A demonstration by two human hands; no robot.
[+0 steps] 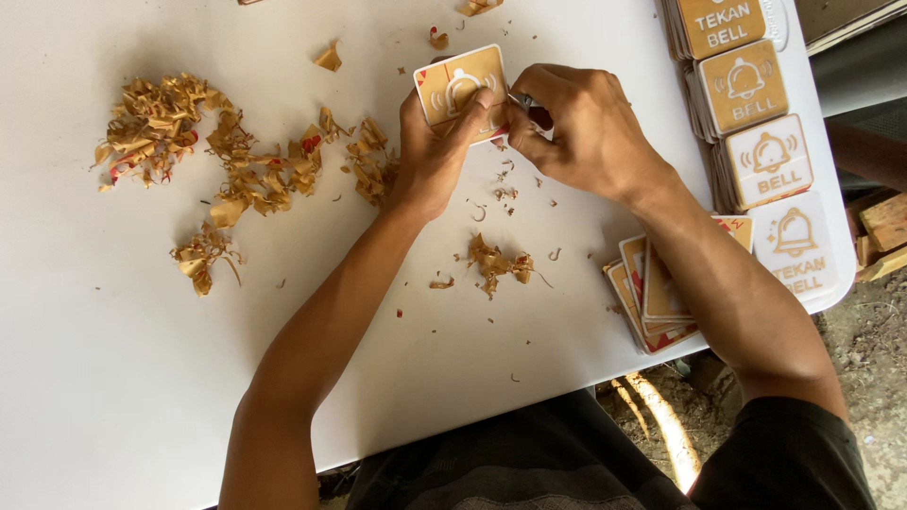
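workshop | white table (142, 378) | peeled film scraps (241, 179) | stacked bell plaques (756, 123) | dirt floor (874, 340)

Gold-and-white square signs (756, 123) stacked right (one (461, 87) held).

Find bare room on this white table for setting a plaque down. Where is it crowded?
Free: the near-left table, below the peel scraps; the far-left corner. Crowded: the right edge, with plaque stacks and the fanned pile; hands mid-top.
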